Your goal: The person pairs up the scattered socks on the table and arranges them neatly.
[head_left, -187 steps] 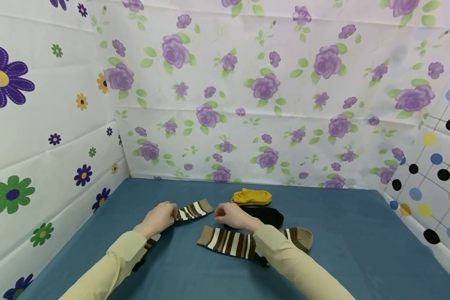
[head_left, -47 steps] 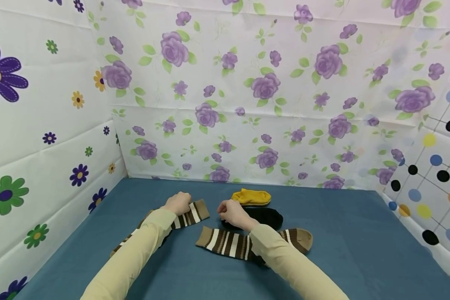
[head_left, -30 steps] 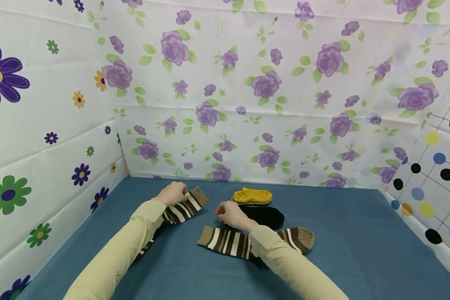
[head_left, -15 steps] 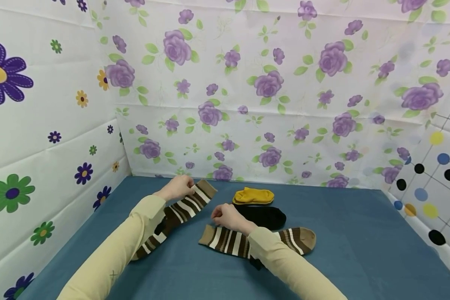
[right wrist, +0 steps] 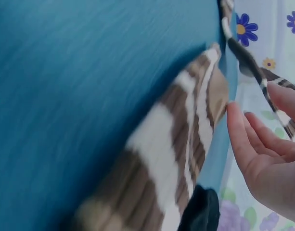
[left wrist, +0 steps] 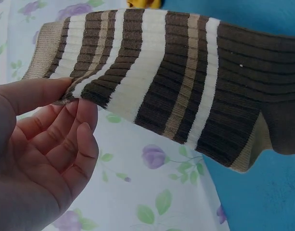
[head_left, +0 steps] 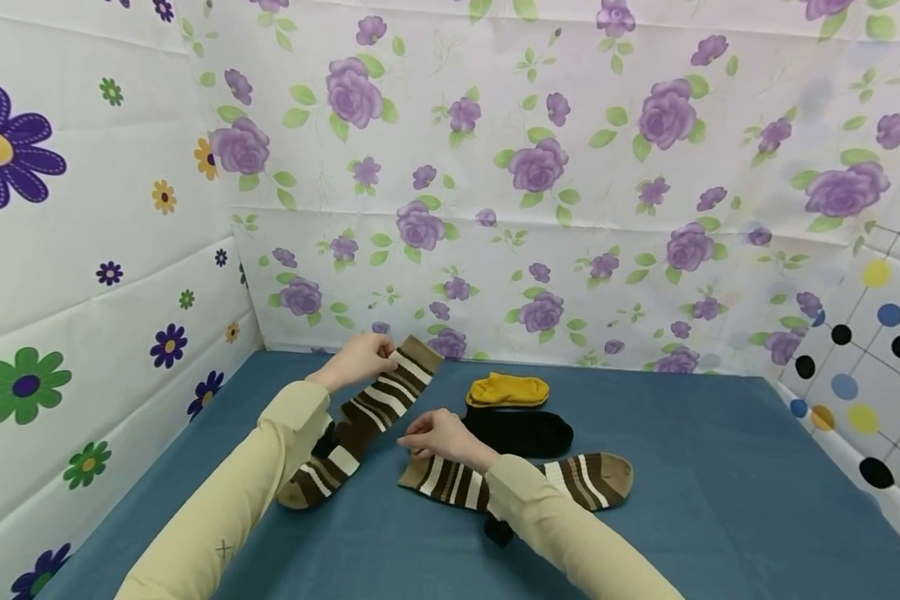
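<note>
My left hand point(head_left: 360, 360) pinches a brown, white and tan striped sock point(head_left: 393, 392) at the edge near its cuff. The leg of this sock is raised and its toe hangs down toward the table. In the left wrist view, thumb and fingers grip the ribbed sock point(left wrist: 152, 72) below the tan cuff. A second striped sock point(head_left: 446, 483) lies flat, partly hidden under my right forearm. Just above its cuff, my right hand point(head_left: 450, 437) hovers with nothing in its grasp. The right wrist view shows thumb and fingers of this hand point(right wrist: 270, 163) apart.
Black socks point(head_left: 521, 433) lie behind the second striped sock, partly covered by my right hand. Farther back are folded yellow socks point(head_left: 507, 390). The blue table point(head_left: 720, 500) is bounded by a floral backdrop point(head_left: 480, 275) and patterned side sheets.
My left hand has lifted the first striped sock up and to the right, so more of it shows off the table. My right hand has shifted slightly left and its fingers have extended.
</note>
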The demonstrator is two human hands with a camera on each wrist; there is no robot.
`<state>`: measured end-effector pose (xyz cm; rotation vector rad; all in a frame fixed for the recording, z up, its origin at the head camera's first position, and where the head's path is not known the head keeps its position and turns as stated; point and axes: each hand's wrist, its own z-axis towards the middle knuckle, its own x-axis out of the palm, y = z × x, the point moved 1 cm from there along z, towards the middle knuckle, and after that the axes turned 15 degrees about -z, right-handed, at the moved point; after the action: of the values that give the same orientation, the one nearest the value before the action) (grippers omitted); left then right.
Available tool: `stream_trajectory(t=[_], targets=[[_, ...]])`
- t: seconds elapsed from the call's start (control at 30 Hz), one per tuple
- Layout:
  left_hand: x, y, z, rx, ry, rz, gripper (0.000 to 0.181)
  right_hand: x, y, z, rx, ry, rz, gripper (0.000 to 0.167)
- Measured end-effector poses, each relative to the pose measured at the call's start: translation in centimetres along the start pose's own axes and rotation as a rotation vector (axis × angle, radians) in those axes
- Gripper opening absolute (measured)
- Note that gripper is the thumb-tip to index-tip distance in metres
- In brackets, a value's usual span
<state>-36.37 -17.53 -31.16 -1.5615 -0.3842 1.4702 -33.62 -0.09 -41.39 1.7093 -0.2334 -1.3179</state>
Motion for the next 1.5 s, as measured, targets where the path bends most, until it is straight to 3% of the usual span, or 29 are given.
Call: stream_trajectory(t=[0.3, 0.67, 0.87, 1.03, 1.27, 1.5], targets=[[-0.7, -1.1, -0.1, 0.003, -0.03, -0.021, 0.008, 1.2, 1.5, 0.6, 0.121, -0.041, 0.191, 0.04], [-1.1, -1.7, -0.5, 0.034, -0.051, 0.004, 0.01, 3.2, 2.1, 1.7, 0.186, -0.054, 0.395, 0.047], [-1.2, -2.0, -0.6, 0.044, -0.054, 0.007, 0.01, 3.9, 2.1, 2.5, 0.2, -0.075, 0.439, 0.032], [-1.5, -2.0, -0.5, 0.009, -0.067, -0.009, 0.009, 4.3, 2.7, 2.6, 0.234, -0.12, 0.418, 0.027], [-2.2, -2.3, -0.8, 0.022, -0.098, -0.018, 0.009, 4.1, 3.3, 2.7, 0.21, -0.164, 0.434, 0.032], [-3.3, -2.7, -0.7, 0.067, -0.185, -0.006, 0.009, 3.0, 3.8, 2.4, 0.115, -0.179, 0.527, 0.015]])
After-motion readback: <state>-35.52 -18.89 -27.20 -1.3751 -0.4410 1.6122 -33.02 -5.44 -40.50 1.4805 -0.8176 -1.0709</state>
